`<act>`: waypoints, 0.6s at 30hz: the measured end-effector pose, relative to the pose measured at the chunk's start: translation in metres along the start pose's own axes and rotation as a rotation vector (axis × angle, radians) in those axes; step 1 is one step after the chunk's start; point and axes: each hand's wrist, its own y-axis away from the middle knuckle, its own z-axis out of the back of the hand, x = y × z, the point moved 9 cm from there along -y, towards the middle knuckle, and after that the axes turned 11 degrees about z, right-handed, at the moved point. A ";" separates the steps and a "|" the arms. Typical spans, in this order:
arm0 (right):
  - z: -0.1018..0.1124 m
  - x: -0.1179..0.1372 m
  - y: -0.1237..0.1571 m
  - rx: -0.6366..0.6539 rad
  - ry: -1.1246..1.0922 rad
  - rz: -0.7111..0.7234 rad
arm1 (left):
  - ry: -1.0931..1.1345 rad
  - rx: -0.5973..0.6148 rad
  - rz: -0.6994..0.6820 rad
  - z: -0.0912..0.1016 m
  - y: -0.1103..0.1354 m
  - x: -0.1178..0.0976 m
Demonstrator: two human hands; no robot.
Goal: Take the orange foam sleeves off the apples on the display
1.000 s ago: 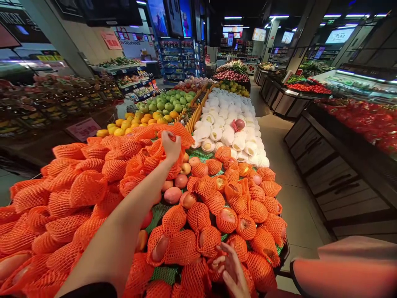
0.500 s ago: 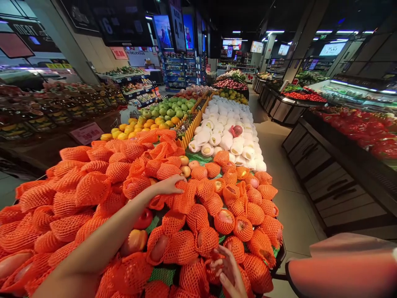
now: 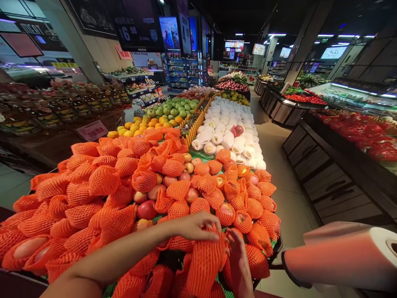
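Head view: left hand [image 3: 203, 227], fingers curled, grips an orange net sleeve [image 3: 205, 263] above the sleeved fruit [image 3: 104, 181].
Right hand [image 3: 239, 254] half-curls beside it, grip unclear; sleeve's contents hidden. Aisle floor [image 3: 294, 203] runs past the stand's right edge [image 3: 278, 249].

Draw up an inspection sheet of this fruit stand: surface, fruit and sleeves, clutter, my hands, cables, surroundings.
Surface: green mat, showing through gaps in the fruit.
Job's things: orange mesh sleeve at the hands; contents unclear.
Clutter: bare red fruit among orange-sleeved fruit.
Grippers: bare hands; left hand grips the sleeve's upper end, right hand is beside it, its grip unclear.
Cables: nothing seen.
Surroundings: white-wrapped fruit and green fruit beyond; large roll at right.
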 end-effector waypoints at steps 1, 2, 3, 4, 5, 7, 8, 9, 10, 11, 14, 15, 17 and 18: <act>-0.001 0.009 -0.004 -0.024 -0.009 0.034 | 0.004 0.067 0.002 -0.018 -0.004 0.000; -0.002 0.014 -0.008 -0.020 0.005 0.047 | -0.001 0.090 0.006 -0.028 -0.008 0.000; -0.004 0.016 -0.010 0.003 0.040 0.035 | -0.004 0.080 0.016 -0.032 -0.013 0.002; -0.004 0.015 -0.012 0.033 0.092 0.004 | 0.004 0.046 0.032 -0.030 -0.019 0.006; -0.002 0.012 -0.012 0.055 0.154 -0.036 | 0.026 -0.006 0.049 -0.022 -0.026 0.010; 0.007 0.006 -0.009 0.065 0.277 -0.107 | 0.090 -0.158 0.081 0.009 -0.043 0.022; 0.012 0.005 -0.007 0.058 0.327 -0.119 | 0.113 -0.285 0.100 0.034 -0.052 0.030; 0.015 0.006 -0.006 0.049 0.370 -0.112 | 0.115 -0.436 0.127 0.062 -0.060 0.040; 0.017 0.010 -0.005 0.045 0.409 -0.085 | 0.079 -0.613 0.190 0.094 -0.065 0.053; 0.016 0.015 -0.005 0.059 0.446 -0.039 | 0.014 -0.793 0.290 0.125 -0.067 0.068; 0.001 0.040 -0.005 0.171 0.611 0.209 | -0.048 -0.989 0.486 0.191 -0.083 0.108; -0.004 0.048 -0.003 0.216 0.685 0.321 | -0.069 -1.029 0.554 0.207 -0.087 0.121; -0.014 0.059 0.004 0.303 0.817 0.539 | -0.105 -1.075 0.694 0.232 -0.093 0.143; -0.016 0.060 0.007 0.328 0.870 0.613 | -0.120 -1.080 0.756 0.241 -0.096 0.153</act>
